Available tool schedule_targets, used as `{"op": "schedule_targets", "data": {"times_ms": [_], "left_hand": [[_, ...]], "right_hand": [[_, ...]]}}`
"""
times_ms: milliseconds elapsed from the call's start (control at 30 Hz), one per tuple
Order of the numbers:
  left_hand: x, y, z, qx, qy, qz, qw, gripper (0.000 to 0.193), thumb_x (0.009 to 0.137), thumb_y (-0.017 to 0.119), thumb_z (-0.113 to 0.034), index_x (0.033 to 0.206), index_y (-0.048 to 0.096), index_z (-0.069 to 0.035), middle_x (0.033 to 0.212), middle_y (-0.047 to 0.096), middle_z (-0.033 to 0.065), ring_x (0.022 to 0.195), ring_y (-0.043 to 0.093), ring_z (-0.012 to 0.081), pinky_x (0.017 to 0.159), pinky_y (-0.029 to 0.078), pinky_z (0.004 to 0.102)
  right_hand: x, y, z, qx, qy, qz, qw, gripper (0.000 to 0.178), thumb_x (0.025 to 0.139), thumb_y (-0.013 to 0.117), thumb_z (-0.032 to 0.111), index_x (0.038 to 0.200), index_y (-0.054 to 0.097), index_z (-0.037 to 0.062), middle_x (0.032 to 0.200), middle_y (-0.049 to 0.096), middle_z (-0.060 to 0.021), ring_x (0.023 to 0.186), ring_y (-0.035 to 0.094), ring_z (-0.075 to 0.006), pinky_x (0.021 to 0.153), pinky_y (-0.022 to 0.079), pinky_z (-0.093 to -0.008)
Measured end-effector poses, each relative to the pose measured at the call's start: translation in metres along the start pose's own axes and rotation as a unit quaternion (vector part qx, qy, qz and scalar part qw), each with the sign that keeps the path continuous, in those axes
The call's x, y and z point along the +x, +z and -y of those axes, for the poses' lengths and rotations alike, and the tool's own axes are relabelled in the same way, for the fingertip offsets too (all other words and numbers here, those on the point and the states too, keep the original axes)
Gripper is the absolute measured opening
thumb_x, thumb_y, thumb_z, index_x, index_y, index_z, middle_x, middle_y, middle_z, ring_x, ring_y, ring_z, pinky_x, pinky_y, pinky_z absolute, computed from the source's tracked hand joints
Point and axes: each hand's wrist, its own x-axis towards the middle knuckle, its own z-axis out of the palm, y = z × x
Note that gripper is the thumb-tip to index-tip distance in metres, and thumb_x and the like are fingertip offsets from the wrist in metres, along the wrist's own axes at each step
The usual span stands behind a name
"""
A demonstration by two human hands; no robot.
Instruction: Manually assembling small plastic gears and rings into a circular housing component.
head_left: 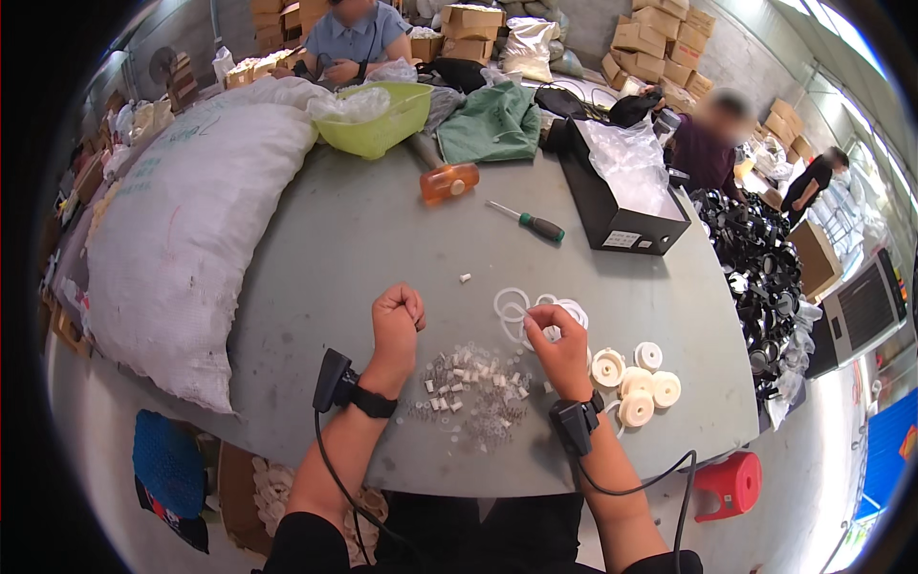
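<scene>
My left hand [397,320] is closed in a fist above the grey table, left of a pile of small parts. Whatever it may hold is hidden. My right hand [558,342] has thumb and forefinger drawn together beside white plastic rings [512,295]; I cannot make out anything between the fingertips. Between my forearms lies the pile of small white plugs and clear little pieces [469,387]. One white plug [466,278] sits apart, farther off. Several cream round plastic parts [636,383] lie right of my right wrist.
A big stuffed white sack [191,220] fills the table's left side. Farther back are a green basket [378,120], an orange-headed mallet [449,182], a screwdriver [528,222] and a black box [622,206] with plastic bags. Cables hang from both wrists. A red stool [729,486] stands at right.
</scene>
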Motion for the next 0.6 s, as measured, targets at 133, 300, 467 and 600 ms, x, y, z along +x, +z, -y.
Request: {"op": "schedule_targets", "data": {"times_ms": [133, 300, 467, 600], "left_hand": [[-0.001, 0.012, -0.001, 0.024, -0.004, -0.001, 1.0, 0.024, 0.068, 0.031, 0.011, 0.059, 0.035, -0.01, 0.053, 0.034, -0.0006, 0.048, 0.028, 0.0082, 0.045, 0.023, 0.023], [0.0, 0.001, 0.005, 0.06, 0.044, -0.025, 0.997, 0.025, 0.067, 0.029, 0.013, 0.058, 0.037, -0.009, 0.053, 0.037, -0.0016, 0.048, 0.03, 0.0062, 0.043, 0.021, 0.0218], [0.001, -0.001, -0.001, -0.003, -0.001, 0.001, 1.0, 0.024, 0.066, 0.03, 0.012, 0.057, 0.038, -0.009, 0.053, 0.039, -0.0009, 0.048, 0.03, 0.0063, 0.043, 0.02, 0.0222], [-0.001, 0.0, 0.003, 0.005, 0.031, 0.027, 0.999, 0.02, 0.067, 0.034, 0.01, 0.062, 0.044, -0.007, 0.055, 0.044, 0.0006, 0.049, 0.036, 0.0072, 0.044, 0.025, 0.022]], "right_hand": [[0.0, 0.001, 0.0, -0.038, -0.02, 0.02, 0.999, 0.014, 0.076, 0.065, 0.011, 0.086, 0.063, 0.0019, 0.071, 0.063, -0.0064, 0.066, 0.057, -0.0167, 0.067, 0.042, -0.0294], [0.002, 0.0, 0.0, -0.062, -0.023, 0.056, 0.996, 0.014, 0.074, 0.065, 0.01, 0.085, 0.064, 0.0025, 0.07, 0.063, -0.0076, 0.066, 0.059, -0.0178, 0.066, 0.042, -0.0312], [0.002, 0.002, -0.011, -0.13, -0.081, 0.034, 0.988, 0.017, 0.073, 0.066, 0.012, 0.088, 0.064, 0.0038, 0.076, 0.063, -0.0073, 0.069, 0.057, -0.022, 0.067, 0.042, -0.0352], [0.002, 0.003, -0.008, -0.146, -0.097, 0.014, 0.984, 0.023, 0.072, 0.067, 0.013, 0.093, 0.063, 0.0052, 0.084, 0.062, -0.0077, 0.075, 0.056, -0.0237, 0.069, 0.042, -0.036]]}}
